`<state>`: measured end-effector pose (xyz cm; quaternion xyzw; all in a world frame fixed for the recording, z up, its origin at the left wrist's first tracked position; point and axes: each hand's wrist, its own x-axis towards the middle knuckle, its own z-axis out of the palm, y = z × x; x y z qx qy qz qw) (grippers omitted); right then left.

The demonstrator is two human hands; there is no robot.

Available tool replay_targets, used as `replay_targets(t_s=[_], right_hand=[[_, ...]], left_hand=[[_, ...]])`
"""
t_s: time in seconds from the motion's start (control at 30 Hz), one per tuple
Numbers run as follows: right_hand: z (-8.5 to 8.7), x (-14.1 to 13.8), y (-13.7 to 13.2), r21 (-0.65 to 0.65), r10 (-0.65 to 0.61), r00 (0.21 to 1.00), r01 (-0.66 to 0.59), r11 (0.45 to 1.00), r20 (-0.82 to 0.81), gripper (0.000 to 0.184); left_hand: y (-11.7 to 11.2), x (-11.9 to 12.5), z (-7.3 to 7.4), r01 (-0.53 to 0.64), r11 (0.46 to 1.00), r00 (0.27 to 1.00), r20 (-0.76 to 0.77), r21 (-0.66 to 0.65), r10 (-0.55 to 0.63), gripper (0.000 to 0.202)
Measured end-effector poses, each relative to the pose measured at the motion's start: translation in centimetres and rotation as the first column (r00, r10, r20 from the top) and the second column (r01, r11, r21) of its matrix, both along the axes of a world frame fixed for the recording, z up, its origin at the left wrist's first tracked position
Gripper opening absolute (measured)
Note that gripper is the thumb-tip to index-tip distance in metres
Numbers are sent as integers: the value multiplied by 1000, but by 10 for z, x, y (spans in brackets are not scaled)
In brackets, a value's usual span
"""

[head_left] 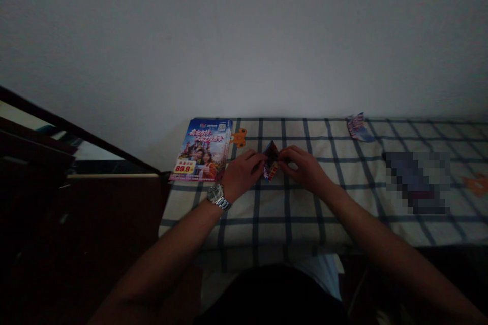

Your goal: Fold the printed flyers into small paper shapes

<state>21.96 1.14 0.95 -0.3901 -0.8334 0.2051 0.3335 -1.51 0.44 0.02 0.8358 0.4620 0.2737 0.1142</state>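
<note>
Fingers [290,151] of the left hand [241,176] and the right hand [305,168] pinch a folded paper [271,150] between them — closed on its two sides, over the cloth [270,221]. Flyers [201,147] lie stacked beside the left hand (the one with the watch [218,197]), and from where I stand I see a creased paper [358,128] farther right — near the wall [267,45].

A silver watch [218,197] circled that left wrist [224,193]!
Round case, linked metal band; the forearms [171,246] were bare, the clothing [270,297] black.
</note>
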Motion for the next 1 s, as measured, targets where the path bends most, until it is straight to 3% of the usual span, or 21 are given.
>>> replay_targets(t_s=[0.2,0.3,0.43,0.7,1.0], right_hand=[[-3,-3,-1,-133,-52,995,40,990,-87,9],[-8,-5,-1,-231,-105,982,66,971,-158,12],[-10,-7,-2,-315,-156,967,87,945,-200,23],[-7,-4,-4,-288,-162,987,150,946,-20,27],[-15,5,0,-281,-170,984,151,948,-44,28]], left_hand=[[-1,1,-2,-112,991,991,70,-74,117,23],[0,1,-2,-112,989,991,65,-100,119,31],[1,0,-1,-105,986,989,90,-126,117,26],[2,-2,-4,-58,980,978,187,-189,94,22],[2,-4,1,-22,975,977,201,-222,68,23]])
